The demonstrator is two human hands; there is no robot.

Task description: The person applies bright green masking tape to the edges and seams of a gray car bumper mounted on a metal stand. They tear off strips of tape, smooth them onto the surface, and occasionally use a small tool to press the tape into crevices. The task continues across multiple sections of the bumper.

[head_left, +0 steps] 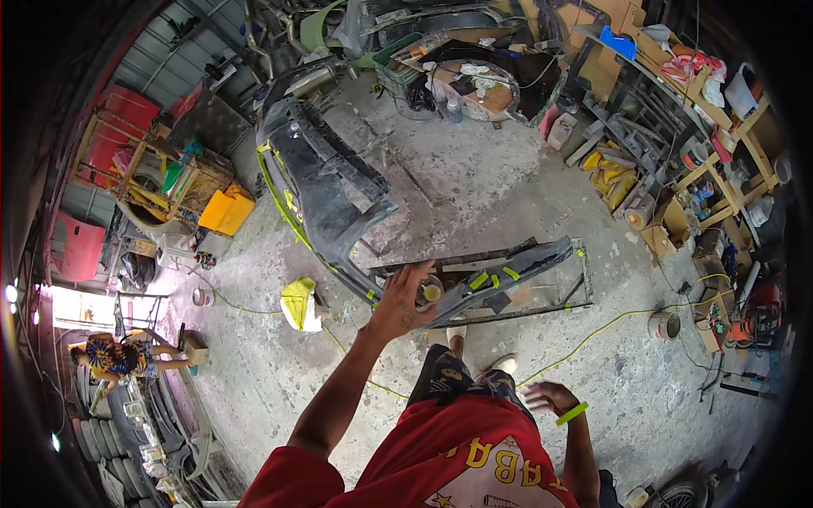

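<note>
Item: white bucket [202, 297], on the floor, apart from the work.
Item: yellow-and-white bundle [300, 305], on the floor.
Item: large grey car bumper [326, 182], curving round in front of us, its yellow-green tape probably masking edges.
Item: our left hand [405, 298], at the bumper's near side, fingers spread and bent; we cannot tell whether it grips the round container [434, 280] beside it, perhaps steadying it.
Item: flat frame [542, 311], under the bumper's right end, seemingly keeping that off the floor.
Item: our right hand [552, 396], loosely open, nothing held, perhaps out for balance.
</note>
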